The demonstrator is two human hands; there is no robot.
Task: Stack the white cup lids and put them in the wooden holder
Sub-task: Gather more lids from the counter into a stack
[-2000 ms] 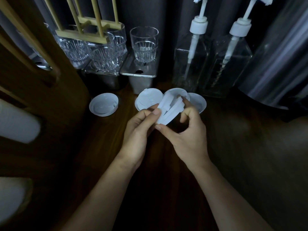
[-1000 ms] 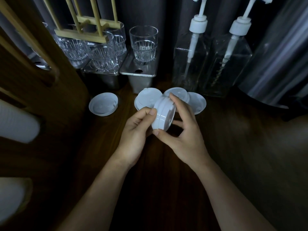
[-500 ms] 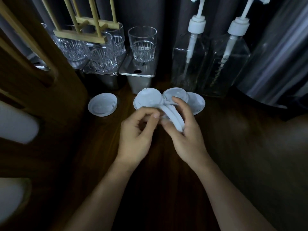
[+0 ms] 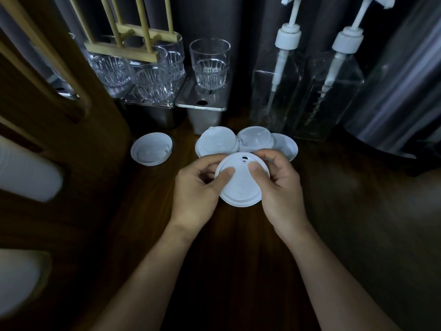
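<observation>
1. Wooden holder [image 4: 59,144] is crowding the left edge; tabletop [image 4: 238,271] near the viewer is lying open.
2. Loose lids [image 4: 218,142] are lying flat just behind the hands.
3. Left hand [image 4: 195,192] and right hand [image 4: 282,189] are pinching the held lid [image 4: 241,189], top facing up, sip hole pointing away.

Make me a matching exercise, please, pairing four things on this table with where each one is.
Things: 1 lid showing its sip hole; 2 lone lid; 3 single glass; 4 pump bottles.
Places: A on a steel container; B standing behind the lid cluster; C gripped by the left hand and right hand; D flat on the table, left of that cluster.
Pairs: 1-C, 2-D, 3-A, 4-B.
</observation>
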